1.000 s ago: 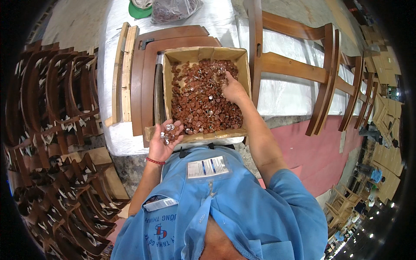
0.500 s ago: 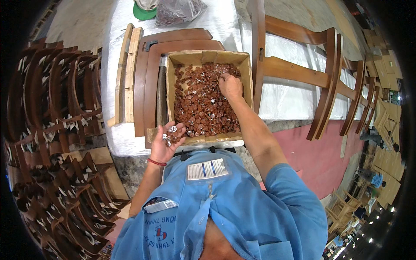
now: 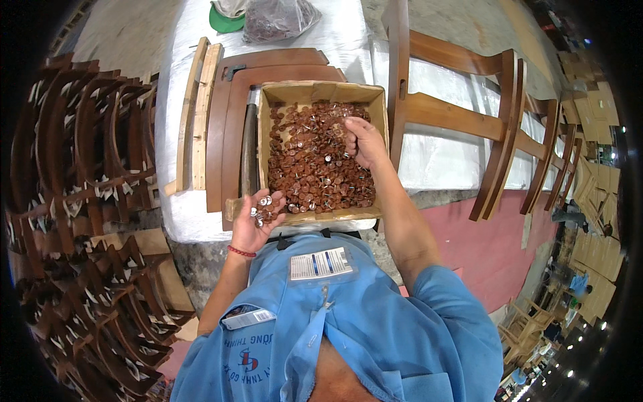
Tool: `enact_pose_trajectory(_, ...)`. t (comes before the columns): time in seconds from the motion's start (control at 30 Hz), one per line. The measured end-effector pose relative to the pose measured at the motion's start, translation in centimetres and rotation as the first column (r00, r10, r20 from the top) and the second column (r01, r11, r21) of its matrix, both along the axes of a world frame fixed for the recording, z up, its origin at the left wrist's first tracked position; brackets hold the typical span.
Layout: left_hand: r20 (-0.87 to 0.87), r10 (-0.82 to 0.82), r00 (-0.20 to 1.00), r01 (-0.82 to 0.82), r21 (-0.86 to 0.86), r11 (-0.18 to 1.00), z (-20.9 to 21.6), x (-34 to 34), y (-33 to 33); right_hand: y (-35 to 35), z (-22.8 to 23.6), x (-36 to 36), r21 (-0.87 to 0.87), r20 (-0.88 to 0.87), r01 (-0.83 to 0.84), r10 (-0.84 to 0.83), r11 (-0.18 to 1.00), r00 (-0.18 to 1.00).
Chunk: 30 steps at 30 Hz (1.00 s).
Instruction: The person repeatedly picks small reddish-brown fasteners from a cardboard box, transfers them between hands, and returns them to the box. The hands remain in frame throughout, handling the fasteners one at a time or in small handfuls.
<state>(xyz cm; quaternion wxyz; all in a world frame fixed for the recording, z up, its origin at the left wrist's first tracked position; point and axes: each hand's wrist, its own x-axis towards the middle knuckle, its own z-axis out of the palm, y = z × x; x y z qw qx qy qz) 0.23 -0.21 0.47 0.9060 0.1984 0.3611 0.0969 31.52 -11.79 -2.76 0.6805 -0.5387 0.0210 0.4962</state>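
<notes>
A cardboard box (image 3: 264,134) holds a heap of small brown round nail-on glides (image 3: 315,177) with shiny metal pins. My left hand (image 3: 250,224) is palm up at the box's near left corner, its fingers curled around several loose glides (image 3: 266,209). Some of these show silvery undersides. Over the right part of the heap is my right hand (image 3: 367,144), fingers bent and closed together. What lies between its fingertips is hidden by the hand and the glides behind it.
Brown wooden frame parts (image 3: 221,134) and pale wood strips (image 3: 199,127) lie left of the box on a plastic-wrapped surface (image 3: 184,214). Chair backs (image 3: 455,114) stand at the right. A clear bag (image 3: 278,20) and a green-brimmed cap (image 3: 226,20) lie beyond. Stacked curved wooden parts (image 3: 80,141) fill the left.
My right hand has drawn slightly right and toward me from the heap, its fingers more curled. My left hand stays in place with its glides.
</notes>
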Motion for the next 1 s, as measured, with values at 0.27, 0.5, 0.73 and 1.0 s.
enact_pose_trajectory(0.27,0.021,-0.032,0.999,0.032,-0.004,0.999,-0.3,-0.1,0.3,-2.8,2.1,-2.3,0.561,-0.427,0.178,0.098,0.809,0.899)
enact_pose_trajectory(0.5,-0.013,-0.034,0.999,0.034,0.015,0.999,-0.3,-0.1,0.3,-4.5,3.4,-2.2,0.438,-0.370,0.249,-0.080,0.864,0.926)
enact_pose_trajectory(0.73,0.015,-0.007,1.000,0.007,-0.008,1.000,-0.5,-0.1,0.2,-7.8,7.3,-1.3,0.026,-0.169,0.203,-0.196,0.979,0.966)
enact_pose_trajectory(1.0,0.022,-0.003,1.000,0.004,-0.045,0.999,-0.5,-0.2,0.3,-4.3,4.2,-5.4,-0.729,0.287,-0.125,0.466,0.673,0.837)
